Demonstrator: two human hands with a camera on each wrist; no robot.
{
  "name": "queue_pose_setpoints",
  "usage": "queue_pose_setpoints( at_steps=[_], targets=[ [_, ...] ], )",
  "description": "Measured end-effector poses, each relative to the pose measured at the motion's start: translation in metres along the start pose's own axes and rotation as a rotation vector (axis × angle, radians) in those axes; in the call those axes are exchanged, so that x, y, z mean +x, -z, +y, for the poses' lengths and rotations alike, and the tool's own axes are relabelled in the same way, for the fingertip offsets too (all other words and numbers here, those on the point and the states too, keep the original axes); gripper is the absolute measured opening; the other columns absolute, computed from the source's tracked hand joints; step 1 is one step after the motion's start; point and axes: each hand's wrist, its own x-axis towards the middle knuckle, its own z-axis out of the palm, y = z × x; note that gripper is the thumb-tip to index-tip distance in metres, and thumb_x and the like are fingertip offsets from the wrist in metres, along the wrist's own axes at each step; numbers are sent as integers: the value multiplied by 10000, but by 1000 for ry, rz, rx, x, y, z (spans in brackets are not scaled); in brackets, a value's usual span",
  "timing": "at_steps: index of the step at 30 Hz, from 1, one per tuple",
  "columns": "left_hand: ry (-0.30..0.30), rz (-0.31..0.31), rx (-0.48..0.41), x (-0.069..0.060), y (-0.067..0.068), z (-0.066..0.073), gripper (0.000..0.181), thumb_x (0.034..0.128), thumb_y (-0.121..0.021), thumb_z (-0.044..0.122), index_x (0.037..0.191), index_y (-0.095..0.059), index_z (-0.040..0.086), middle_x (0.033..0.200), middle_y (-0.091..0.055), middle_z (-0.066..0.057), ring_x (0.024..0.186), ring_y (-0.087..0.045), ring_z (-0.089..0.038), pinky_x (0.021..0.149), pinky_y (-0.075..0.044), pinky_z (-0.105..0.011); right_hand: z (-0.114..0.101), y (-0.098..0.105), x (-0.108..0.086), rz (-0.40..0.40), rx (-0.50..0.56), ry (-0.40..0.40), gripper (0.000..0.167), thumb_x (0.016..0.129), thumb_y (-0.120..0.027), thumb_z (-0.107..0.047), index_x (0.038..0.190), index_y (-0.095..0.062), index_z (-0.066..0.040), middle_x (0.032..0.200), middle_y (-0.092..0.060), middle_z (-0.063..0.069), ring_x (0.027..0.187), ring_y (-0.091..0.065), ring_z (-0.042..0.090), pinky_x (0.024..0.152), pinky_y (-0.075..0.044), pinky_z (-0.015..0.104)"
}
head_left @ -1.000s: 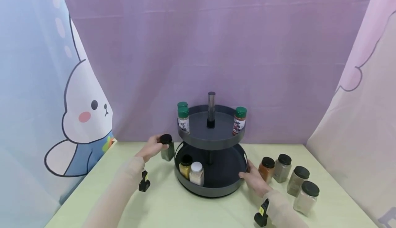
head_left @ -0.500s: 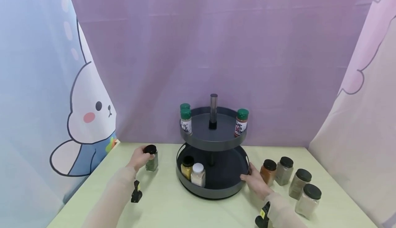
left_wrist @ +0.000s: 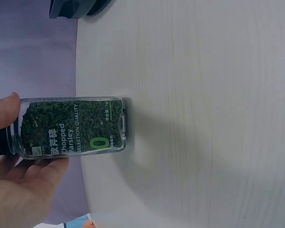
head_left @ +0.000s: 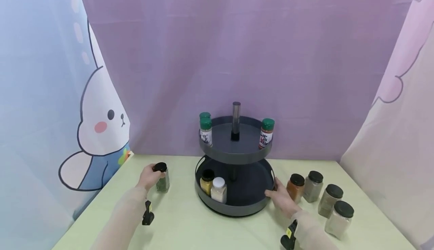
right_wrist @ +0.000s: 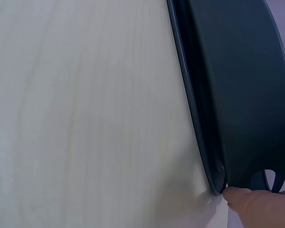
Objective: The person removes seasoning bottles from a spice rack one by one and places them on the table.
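Gripped near its black lid (head_left: 160, 166), the parsley jar (head_left: 163, 183) stands upright at the left of the table (head_left: 183, 229), thumb and fingers of the left hand (head_left: 148, 176) on opposite sides of its upper end. In the left wrist view its base meets or nearly meets the tabletop; contact cannot be confirmed. Nearest on the right is a pale jar (head_left: 336, 223), with a brownish jar (head_left: 327, 203), an orange jar (head_left: 294, 192) and a grey jar (head_left: 312, 189) beyond it, all upright. Just beside the orange jar, the right hand (head_left: 282, 199) touches the lower tray (head_left: 237, 210) near a handle cut-out; whether its fingers close round the rim cannot be told. Inside that tray, at its left, a white-lidded jar (head_left: 219, 193) stands next to a yellow jar (head_left: 205, 186). Above, the upper tray (head_left: 234, 158) bears two green-capped bottles on the left, the front one (head_left: 206, 134) partly hiding the other, and a red bottle (head_left: 266, 136) on the right, either side of the post (head_left: 236, 111). A purple curtain (head_left: 288, 54) hangs behind.

The step in hand is judged to be handling the parsley jar while the rack is steadied; lifting and setting down cannot be told apart. Transfer to the lower tray, a plausible next move, would call for a firm upright hold, a lift over the rim and clearance beneath the upper tray.
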Motion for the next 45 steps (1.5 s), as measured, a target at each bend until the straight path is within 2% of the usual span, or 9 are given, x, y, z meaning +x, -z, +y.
queue_pose_setpoints(
  at_steps=[8,15,22,28,36,41,45],
  targets=[
    [46,5,17,-8,4,-11,585,831,-557,108,1312,-329,-133,1277,-414,-349,1173,-401,-492,982,-360,-566,0,-4,-1,-11,-15,-9,846,834,-536,-50,1428,52,78,1476,-20,321,1360,-69,445,1097,-146,545],
    [14,-9,-13,-3,3,-4,584,839,-562,121,1313,-324,-124,1287,-404,-343,1184,-390,-489,992,-351,-564,-1,1,1,9,-2,-2,857,827,-536,-50,1429,61,71,1476,-17,322,1361,-71,444,1101,-138,541],
    [29,-25,-11,-4,4,-3,588,846,-549,102,1320,-294,-134,1301,-380,-355,1193,-380,-494,1002,-343,-565,-1,0,1,-4,13,9,845,829,-531,-40,1423,56,87,1473,-15,327,1361,-64,444,1106,-134,534],
    [-6,-21,24,-2,3,-3,620,844,-570,165,1337,-307,-105,1320,-379,-346,1201,-382,-488,1003,-346,-559,-2,1,1,8,11,8,848,836,-528,-44,1426,69,75,1472,-10,329,1361,-58,445,1103,-133,538],
    [-3,-9,33,1,-3,-7,629,837,-584,176,1343,-311,-81,1330,-387,-329,1205,-393,-475,994,-360,-554,0,2,1,16,-6,-9,851,827,-532,-36,1424,63,81,1469,-15,331,1359,-64,447,1103,-129,536],
    [-25,10,38,2,-3,-1,667,828,-588,176,1373,-279,-55,1356,-362,-316,1220,-381,-464,1014,-341,-544,-1,4,1,20,9,3,848,829,-523,-31,1422,72,82,1469,-6,332,1358,-57,450,1104,-118,538],
    [-84,49,41,0,3,8,637,860,-554,175,1404,-275,-2,1428,-321,-242,1308,-296,-409,1064,-286,-522,-3,2,2,20,6,8,850,827,-530,-35,1424,65,82,1467,-17,335,1356,-68,452,1100,-132,542]
  ],
)
